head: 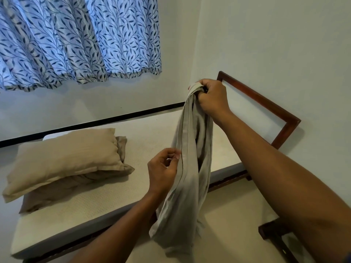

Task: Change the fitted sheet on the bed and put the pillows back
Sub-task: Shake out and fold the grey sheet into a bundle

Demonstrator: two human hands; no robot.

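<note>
The right hand [212,97] is raised, its fingers curled tight around the bunched top of a pale grey-beige fabric sheet [188,186]. Lower down, the left hand [162,171] pinches a folded edge of the same cloth between thumb and fingertips. The sheet hangs in a long gathered drape between and below the two hands, above the near edge of the bed; its lower end hangs in front of the pale floor.

Behind it lies a bare white quilted mattress [114,190] with a grey side band. On the mattress, to the left, a plump beige pillow [62,158] rests on top of a flatter darker taupe pillow [76,184].

At the right end of the bed a dark red-brown wooden frame [266,101] stands against the white wall [275,44]. A blue-white leaf-patterned curtain [76,38] hangs above the far side of the bed.
</note>
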